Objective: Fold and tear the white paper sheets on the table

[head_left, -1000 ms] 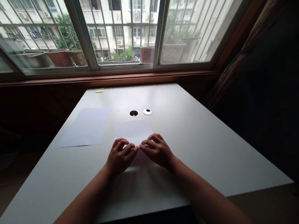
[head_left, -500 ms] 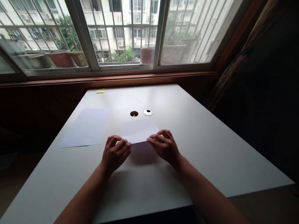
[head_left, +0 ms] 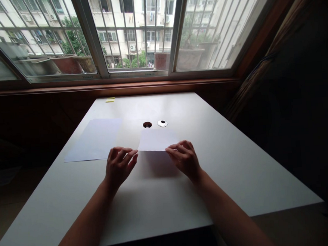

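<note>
A small sheet of white paper is raised a little above the table, its near edge lifted and a shadow under it. My right hand pinches its near right corner between thumb and fingers. At the near left corner is my left hand, its thumb parted from the forefinger. That forefinger's tip is at the corner; whether it touches the paper I cannot tell.
Larger white sheets lie on the white table at the left. Beyond the small sheet are a round cable hole and a loose round cover. A yellow sticky note is at the far edge, below a barred window.
The small sheet has shifted right and slightly away from me, with my right hand on it. My left hand has moved left, and its thumb and forefinger have parted.
</note>
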Available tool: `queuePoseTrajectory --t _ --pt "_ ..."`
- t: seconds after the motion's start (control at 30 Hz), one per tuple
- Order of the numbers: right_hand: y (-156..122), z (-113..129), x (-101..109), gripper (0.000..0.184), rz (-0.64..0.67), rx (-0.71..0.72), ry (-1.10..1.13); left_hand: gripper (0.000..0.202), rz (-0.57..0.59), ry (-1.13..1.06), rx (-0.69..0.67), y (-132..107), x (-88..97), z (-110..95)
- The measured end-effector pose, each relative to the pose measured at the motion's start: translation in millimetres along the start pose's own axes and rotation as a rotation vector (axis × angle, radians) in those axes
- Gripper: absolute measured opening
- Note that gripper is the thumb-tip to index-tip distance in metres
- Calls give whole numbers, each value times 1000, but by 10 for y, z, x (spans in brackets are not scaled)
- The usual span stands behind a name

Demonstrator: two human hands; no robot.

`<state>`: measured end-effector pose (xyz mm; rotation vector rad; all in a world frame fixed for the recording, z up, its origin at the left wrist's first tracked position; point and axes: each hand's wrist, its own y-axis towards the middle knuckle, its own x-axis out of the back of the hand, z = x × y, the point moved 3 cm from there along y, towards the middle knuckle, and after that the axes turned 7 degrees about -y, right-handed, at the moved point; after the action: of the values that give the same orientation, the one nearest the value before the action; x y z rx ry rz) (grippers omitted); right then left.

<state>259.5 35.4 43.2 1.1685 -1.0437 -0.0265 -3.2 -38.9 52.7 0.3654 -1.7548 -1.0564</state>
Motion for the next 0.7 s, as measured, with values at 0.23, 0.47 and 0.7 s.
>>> queuePoseTrajectory --t 0.23,0.47,0.7 --pt "25 256 -65 19 88 129 73 22 193 11 -156 21 -231 -325" --pt "46 364 -59 17 107 198 98 16 222 21 -176 -2 -262 -370" --pt "56 430 -65 11 117 239 91 16 215 10 -208 5 -259 -403"
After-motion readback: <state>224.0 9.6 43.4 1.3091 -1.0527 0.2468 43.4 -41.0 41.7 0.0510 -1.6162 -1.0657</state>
